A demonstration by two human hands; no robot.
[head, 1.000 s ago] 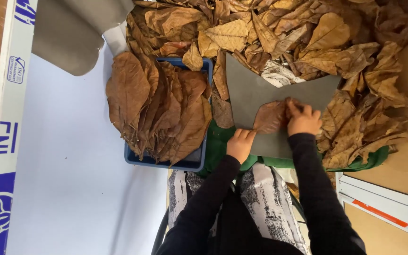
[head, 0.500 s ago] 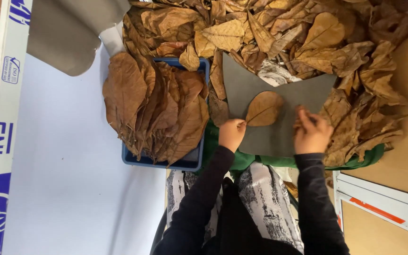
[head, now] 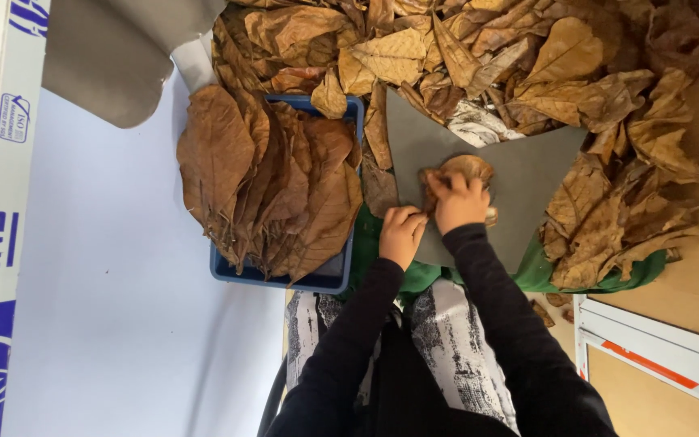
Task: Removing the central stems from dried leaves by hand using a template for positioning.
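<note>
Both hands, right point(head: 459, 202) and left point(head: 402, 235), press flat on a dry leaf point(head: 464, 168) atop the grey board point(head: 527, 186). Brittle, it may crack under hard pressure.

The right hand point(head: 460, 201) pressed flat on a brown dried leaf point(head: 461, 171) lying on a grey board point(head: 527, 182) — the left hand point(head: 402, 235) rested curled at the board's edge, just beside it. A blue tray point(head: 285, 275) held stacked leaves point(head: 269, 186), and loose leaves point(head: 527, 57) were heaped around the board
</note>
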